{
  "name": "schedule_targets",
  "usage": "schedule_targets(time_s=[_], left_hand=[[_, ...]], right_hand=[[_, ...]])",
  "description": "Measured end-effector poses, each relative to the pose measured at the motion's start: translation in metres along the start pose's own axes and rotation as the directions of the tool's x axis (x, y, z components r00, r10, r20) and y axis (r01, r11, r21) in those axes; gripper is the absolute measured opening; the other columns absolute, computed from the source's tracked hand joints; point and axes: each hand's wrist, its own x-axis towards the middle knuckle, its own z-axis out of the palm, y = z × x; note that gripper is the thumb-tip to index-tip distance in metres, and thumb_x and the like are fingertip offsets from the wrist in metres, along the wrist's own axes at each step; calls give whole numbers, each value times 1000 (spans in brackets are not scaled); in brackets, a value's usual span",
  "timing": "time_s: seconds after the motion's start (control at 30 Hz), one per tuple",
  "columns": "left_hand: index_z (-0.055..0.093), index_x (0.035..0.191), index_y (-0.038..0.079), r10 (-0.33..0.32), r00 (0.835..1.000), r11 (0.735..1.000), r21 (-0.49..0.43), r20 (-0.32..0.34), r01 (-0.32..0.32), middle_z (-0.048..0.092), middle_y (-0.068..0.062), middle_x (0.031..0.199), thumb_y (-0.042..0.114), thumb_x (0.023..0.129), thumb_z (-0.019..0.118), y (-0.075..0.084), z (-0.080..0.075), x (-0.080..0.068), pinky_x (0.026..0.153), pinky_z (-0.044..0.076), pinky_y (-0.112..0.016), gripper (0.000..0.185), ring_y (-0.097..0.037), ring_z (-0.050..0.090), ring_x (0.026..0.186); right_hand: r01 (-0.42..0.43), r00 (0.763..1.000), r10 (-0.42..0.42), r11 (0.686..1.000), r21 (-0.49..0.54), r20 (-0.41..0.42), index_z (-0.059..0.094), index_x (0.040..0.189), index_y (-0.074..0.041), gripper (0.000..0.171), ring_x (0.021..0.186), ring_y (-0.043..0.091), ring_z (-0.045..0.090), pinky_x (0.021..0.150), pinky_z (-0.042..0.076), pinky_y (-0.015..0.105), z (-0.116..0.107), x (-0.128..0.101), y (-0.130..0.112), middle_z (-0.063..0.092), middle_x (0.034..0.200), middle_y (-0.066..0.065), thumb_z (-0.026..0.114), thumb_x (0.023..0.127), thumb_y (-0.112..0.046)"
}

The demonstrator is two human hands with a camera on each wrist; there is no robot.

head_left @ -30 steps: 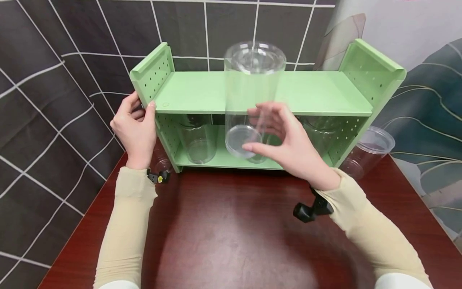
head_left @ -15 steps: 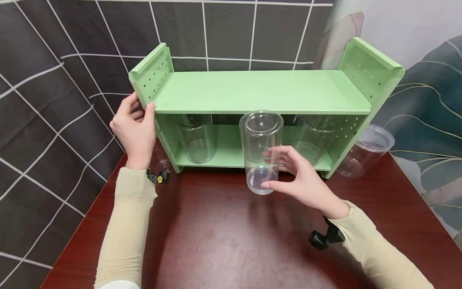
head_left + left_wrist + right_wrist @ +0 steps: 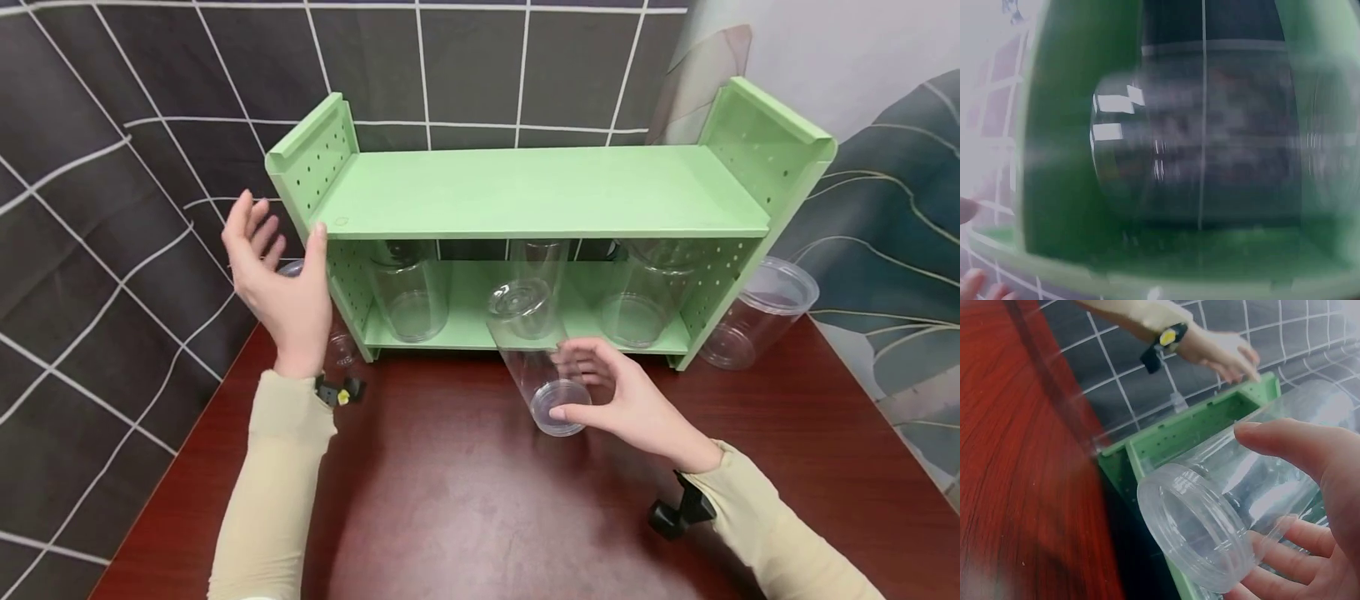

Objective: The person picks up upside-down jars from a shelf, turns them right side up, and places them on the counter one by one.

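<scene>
My right hand [image 3: 630, 400] grips a clear plastic jar [image 3: 525, 350] near its lower end, thumb in front and fingers behind. The jar is tilted, its upper end leaning left in front of the lower compartment of a green two-level shelf [image 3: 540, 192]. In the right wrist view, the held jar's thick rimmed end [image 3: 1172, 519] faces the camera. Beside the shelf's left side panel, my left hand [image 3: 281, 292] is raised with fingers spread and holds nothing. Its thumb is near the front left corner; whether it touches I cannot tell.
Inside the lower compartment stand a left jar [image 3: 415, 308], a middle jar [image 3: 542, 258] and a right jar [image 3: 637, 308]. Another clear jar [image 3: 776, 292] stands outside at right, and one [image 3: 341, 346] partly hides behind my left hand. Dark gridded cloth [image 3: 480, 67] hangs behind the reddish-brown table [image 3: 450, 500].
My right hand has brought the jar down from in front of the upper board and tilted it. My left hand's fingers have come away from the shelf's side panel.
</scene>
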Motion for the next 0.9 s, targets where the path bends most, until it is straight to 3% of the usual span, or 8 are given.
schedule_targets(time_s=[0.07, 0.13, 0.2, 0.3, 0.43, 0.6, 0.8, 0.9], left_hand=[[59, 131, -1, 70, 997, 992, -100, -42, -74, 64, -10, 122, -2, 84, 78, 15, 1, -14, 105, 47, -38, 51, -24, 59, 115], [61, 123, -5, 148, 988, 968, -199, -47, -155, 65, -13, 116, -5, 82, 78, 22, 3, -27, 105, 46, -44, 44, -29, 60, 112], [62, 116, -9, 222, 975, 937, -272, -14, -218, 67, -16, 111, 0, 81, 81, 25, 5, -40, 103, 47, -49, 41, -34, 61, 109], [66, 108, -12, 332, 941, 908, -293, 63, -301, 69, -19, 106, 15, 82, 85, 26, 8, -57, 99, 50, -49, 43, -35, 63, 104], [70, 104, -8, 431, 884, 887, -267, 181, -378, 71, -19, 104, 26, 85, 85, 27, 12, -78, 94, 52, -45, 42, -35, 65, 102], [72, 107, -4, 478, 806, 874, -288, 351, -392, 72, -16, 110, 23, 84, 85, 26, 15, -97, 98, 49, -47, 38, -35, 63, 107], [72, 110, 1, 496, 696, 867, -340, 519, -364, 72, -10, 113, 24, 79, 90, 22, 18, -111, 105, 45, -48, 42, -32, 63, 110], [71, 115, 4, 474, 625, 880, -332, 620, -338, 71, -7, 116, 25, 75, 93, 17, 20, -119, 107, 44, -44, 49, -26, 62, 113]], right_hand=[[1, 1000, 0, 1000, -12, 7, 56, 135, -11, 64, 113, 22, 63, 99, 50, 30, -1, -1, 1, 64, 126, 2, 89, 80, -9], [-8, 1000, 8, 999, -33, 5, 57, 136, -13, 65, 113, 20, 63, 99, 50, 29, -2, -1, 1, 64, 126, 0, 89, 80, -11], [-17, 1000, 18, 998, -53, 3, 58, 136, -13, 65, 113, 19, 63, 99, 50, 29, -3, -2, 1, 64, 126, -2, 90, 79, -13], [-27, 1000, 26, 996, -88, -7, 58, 136, -11, 65, 113, 17, 63, 99, 49, 30, -3, -3, 0, 65, 125, -1, 90, 79, -16], [-38, 999, 37, 991, -132, -17, 60, 136, -13, 65, 113, 16, 62, 98, 49, 28, -2, -3, -1, 66, 125, 1, 91, 79, -20], [-45, 999, 42, 986, -159, -19, 61, 136, -16, 67, 110, 15, 63, 92, 51, 24, -2, -3, -1, 66, 127, -2, 92, 78, -25], [-17, 999, 10, 973, -230, -30, 65, 132, -20, 64, 99, 13, 66, 83, 53, 22, -3, -3, -3, 67, 120, -8, 93, 76, -31], [3, 1000, -11, 964, -265, -28, 66, 129, -21, 61, 94, 11, 66, 80, 53, 23, -3, -3, -3, 68, 117, -9, 93, 75, -32]])
